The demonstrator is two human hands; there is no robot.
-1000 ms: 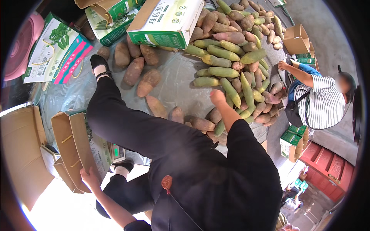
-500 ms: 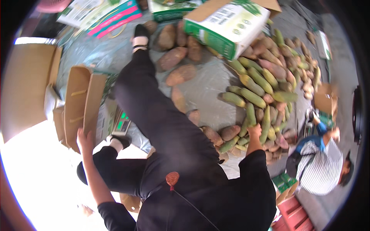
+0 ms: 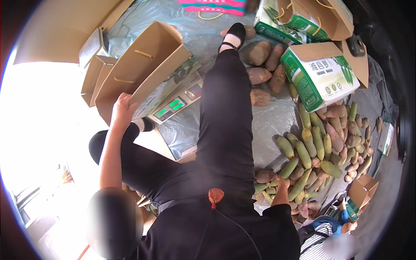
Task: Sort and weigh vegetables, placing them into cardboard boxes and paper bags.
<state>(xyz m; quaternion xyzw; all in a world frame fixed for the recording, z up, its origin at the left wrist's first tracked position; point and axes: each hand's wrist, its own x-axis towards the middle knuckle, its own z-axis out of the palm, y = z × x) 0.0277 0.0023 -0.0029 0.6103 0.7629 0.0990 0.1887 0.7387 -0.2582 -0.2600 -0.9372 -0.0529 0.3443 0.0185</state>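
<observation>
Pinching the near rim of a tall cardboard box (image 3: 161,71), the left hand (image 3: 123,112) has its fingers folded over the edge. The right hand (image 3: 282,187) reaches into a pile of roots and touches the near end of a long green radish (image 3: 288,167); whether its fingers close around that radish, I cannot tell. Other green radishes (image 3: 299,185) and brown-red roots (image 3: 265,176) lie just beside the right hand, some to its left, more to its right and beyond it.

Just to the right of the left hand, close against the box, is a scale (image 3: 177,105) with a lit green display. The box leans at a slant in view, its open top facing left, with two yellow rope handles (image 3: 143,54) showing inside. To the left of this box, beyond the left hand, is a smaller brown box (image 3: 96,81).

Between the hands run the person's legs in black trousers (image 3: 225,108); one black shoe (image 3: 237,31) rests well beyond both hands. Past the right hand, beyond the bare grey sheet (image 3: 275,125), more brown-red roots (image 3: 259,53) lie near a white and green carton (image 3: 325,76), which sits at the far end of the pile. To the right of the right hand and nearer the wearer, another person in a striped shirt (image 3: 320,236) is partly in view.
</observation>
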